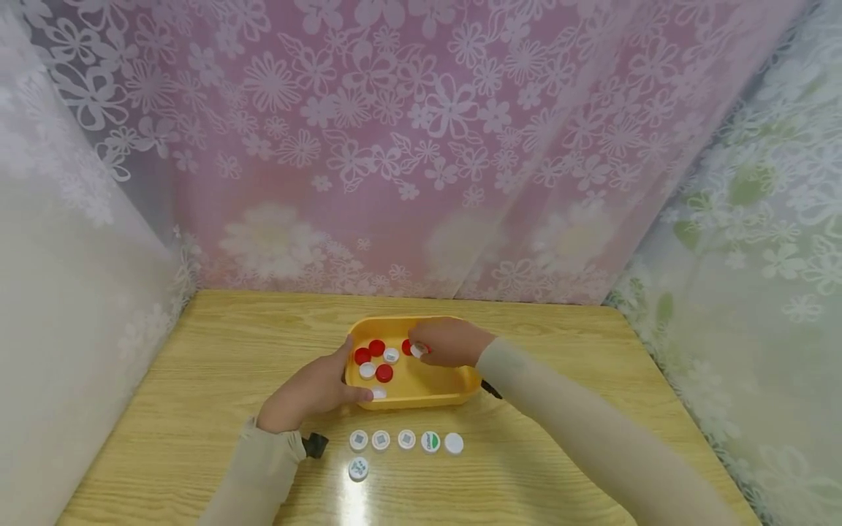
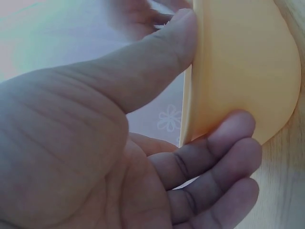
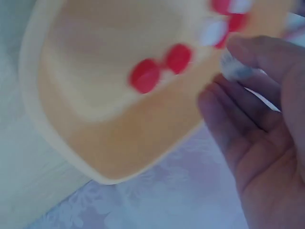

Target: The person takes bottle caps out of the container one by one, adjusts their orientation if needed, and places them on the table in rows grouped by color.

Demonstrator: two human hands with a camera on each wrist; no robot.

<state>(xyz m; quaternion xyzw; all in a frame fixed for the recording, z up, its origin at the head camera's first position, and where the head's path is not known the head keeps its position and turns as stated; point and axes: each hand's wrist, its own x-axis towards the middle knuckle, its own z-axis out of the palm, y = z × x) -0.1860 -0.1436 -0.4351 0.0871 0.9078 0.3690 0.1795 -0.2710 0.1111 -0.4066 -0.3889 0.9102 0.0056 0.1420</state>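
A yellow plastic tub (image 1: 421, 401) stands on the table, with red bottle caps (image 1: 384, 373) and white bottle caps (image 1: 367, 371) loose inside. My left hand (image 1: 314, 389) holds its left end; in the left wrist view the thumb (image 2: 162, 55) lies over the rim and the fingers (image 2: 233, 131) press the outer wall. Over the tub's right half is my right hand (image 1: 450, 341). Between thumb and fingers it pinches a white bottle cap with a printed top (image 3: 234, 67). The tub floor beneath that hand is partly hidden in the head view.
In front of the tub, several white caps (image 1: 406, 439) lie face up in a row. One more printed cap (image 1: 358, 468) sits below the row's left end. Flowered curtains (image 1: 395, 183) hang behind and at both sides of the wooden table (image 1: 217, 409).
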